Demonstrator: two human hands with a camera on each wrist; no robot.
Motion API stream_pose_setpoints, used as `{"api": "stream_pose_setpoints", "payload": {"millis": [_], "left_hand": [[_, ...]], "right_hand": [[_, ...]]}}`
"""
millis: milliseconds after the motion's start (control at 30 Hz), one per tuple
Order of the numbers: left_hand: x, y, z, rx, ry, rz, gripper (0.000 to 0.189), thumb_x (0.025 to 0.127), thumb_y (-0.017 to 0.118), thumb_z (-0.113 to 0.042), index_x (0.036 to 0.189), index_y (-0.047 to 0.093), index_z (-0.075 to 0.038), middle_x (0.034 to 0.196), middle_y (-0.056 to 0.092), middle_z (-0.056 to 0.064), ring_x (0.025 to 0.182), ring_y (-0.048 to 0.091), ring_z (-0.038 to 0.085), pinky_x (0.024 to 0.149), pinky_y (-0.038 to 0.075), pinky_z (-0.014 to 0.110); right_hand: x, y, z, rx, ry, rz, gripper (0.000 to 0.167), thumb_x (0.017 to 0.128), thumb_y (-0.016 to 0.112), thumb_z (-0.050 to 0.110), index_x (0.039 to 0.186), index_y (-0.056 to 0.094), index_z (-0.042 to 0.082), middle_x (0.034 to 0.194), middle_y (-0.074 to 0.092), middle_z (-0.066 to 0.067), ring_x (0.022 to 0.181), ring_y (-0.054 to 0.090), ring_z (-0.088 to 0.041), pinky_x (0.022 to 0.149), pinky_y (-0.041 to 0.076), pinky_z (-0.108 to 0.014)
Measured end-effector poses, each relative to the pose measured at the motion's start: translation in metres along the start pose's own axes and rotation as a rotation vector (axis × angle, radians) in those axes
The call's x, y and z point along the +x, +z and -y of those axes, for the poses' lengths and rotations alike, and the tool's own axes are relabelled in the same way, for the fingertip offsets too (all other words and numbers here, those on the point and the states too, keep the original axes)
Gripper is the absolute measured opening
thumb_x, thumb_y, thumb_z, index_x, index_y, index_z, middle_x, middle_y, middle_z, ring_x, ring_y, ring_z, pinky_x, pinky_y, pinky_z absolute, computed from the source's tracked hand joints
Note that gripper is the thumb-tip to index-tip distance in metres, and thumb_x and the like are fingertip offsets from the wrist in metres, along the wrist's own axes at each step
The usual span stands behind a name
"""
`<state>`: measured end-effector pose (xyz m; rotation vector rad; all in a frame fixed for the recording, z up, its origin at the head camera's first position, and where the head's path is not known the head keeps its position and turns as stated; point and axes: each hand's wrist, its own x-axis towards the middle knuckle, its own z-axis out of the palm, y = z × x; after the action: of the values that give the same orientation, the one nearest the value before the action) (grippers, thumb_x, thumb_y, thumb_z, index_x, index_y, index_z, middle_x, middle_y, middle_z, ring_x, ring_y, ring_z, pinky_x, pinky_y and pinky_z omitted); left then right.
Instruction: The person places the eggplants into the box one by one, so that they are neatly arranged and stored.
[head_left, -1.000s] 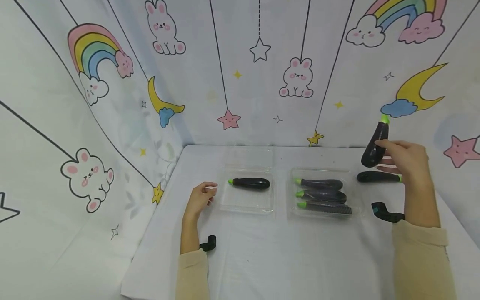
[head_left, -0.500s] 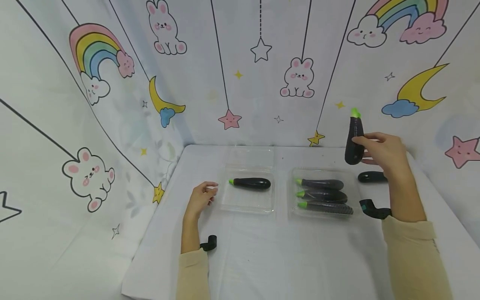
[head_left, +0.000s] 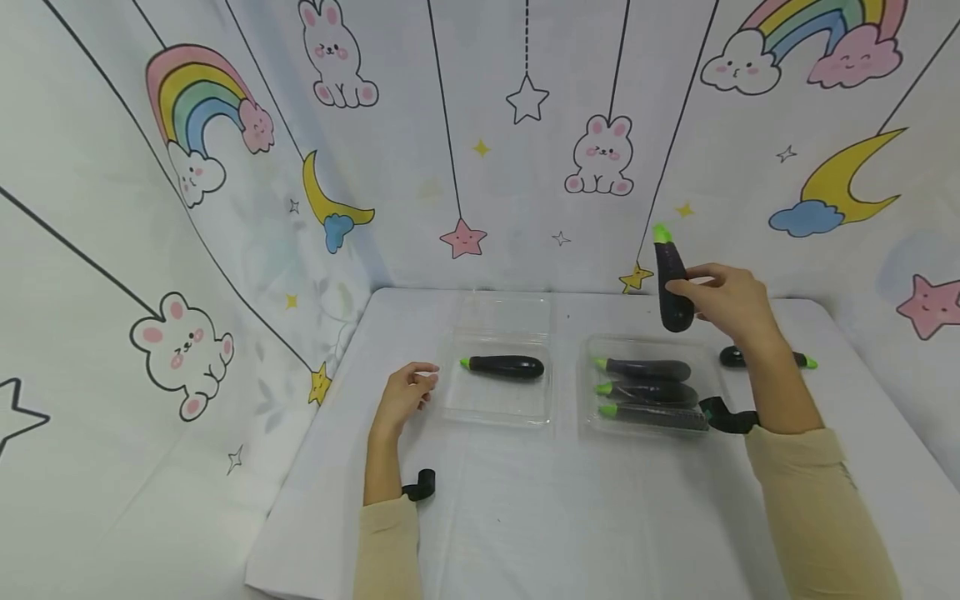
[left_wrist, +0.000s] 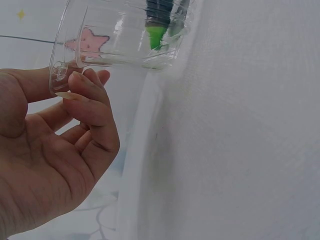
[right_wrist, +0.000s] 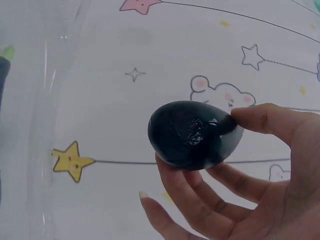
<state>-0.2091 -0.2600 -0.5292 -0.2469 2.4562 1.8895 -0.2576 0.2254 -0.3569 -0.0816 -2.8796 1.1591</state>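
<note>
In the head view, my right hand (head_left: 723, 300) holds a dark eggplant (head_left: 671, 287) with a bright green stem end, pinched between thumb and fingers. It stands nearly upright above the back of the right clear plastic box (head_left: 592, 425). The right wrist view shows the rounded bottom of this eggplant (right_wrist: 192, 135). My left hand (head_left: 405, 398) rests beside the left clear box (head_left: 498, 408), fingers loosely bent, fingertips right at its rim. The left wrist view has the box rim (left_wrist: 56, 75) overlapping the fingers. One eggplant (head_left: 504, 367) lies inside that box.
Three eggplants (head_left: 648, 392) lie side by side in the right box. Another eggplant (head_left: 802, 361) lies on the white table (head_left: 555, 517) at the right, partly behind my right forearm. The left box's lid (head_left: 502, 315) is folded back. A patterned curtain (head_left: 517, 200) stands behind.
My right hand has carried the eggplant leftward, from above the loose eggplant at the right to behind the right box. My left hand has stayed in place.
</note>
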Motion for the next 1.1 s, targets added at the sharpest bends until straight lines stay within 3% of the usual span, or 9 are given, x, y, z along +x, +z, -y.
{"api": "stream_pose_setpoints", "payload": {"millis": [233,800,1100], "left_hand": [[0.0,0.0,0.0,0.005,-0.001,0.002,0.029,0.103,0.066,-0.014,0.128,0.068,0.0,0.1,0.065,0.025,0.073,0.056,0.021,0.063,0.048,0.03],[0.0,-0.001,0.0,0.003,-0.003,0.0,0.03,0.102,0.066,-0.014,0.128,0.068,0.001,0.1,0.065,0.027,0.07,0.055,0.017,0.063,0.049,0.032],[0.002,-0.003,0.002,-0.005,0.005,0.008,0.031,0.103,0.065,-0.015,0.129,0.068,0.001,0.099,0.065,0.026,0.069,0.055,0.017,0.061,0.048,0.03]], "right_hand": [[0.002,0.011,0.007,-0.045,-0.018,0.057,0.086,0.096,0.058,0.068,0.152,0.05,0.003,0.14,0.055,-0.037,0.129,0.048,-0.058,0.096,0.041,-0.075],[0.015,0.04,0.027,-0.076,-0.098,0.196,0.075,0.094,0.067,0.06,0.15,0.055,0.011,0.139,0.061,-0.03,0.126,0.056,-0.052,0.095,0.049,-0.065],[0.019,0.06,0.031,-0.106,-0.145,0.234,0.071,0.095,0.069,0.055,0.147,0.056,0.009,0.135,0.063,-0.028,0.121,0.062,-0.048,0.09,0.055,-0.059]]}}
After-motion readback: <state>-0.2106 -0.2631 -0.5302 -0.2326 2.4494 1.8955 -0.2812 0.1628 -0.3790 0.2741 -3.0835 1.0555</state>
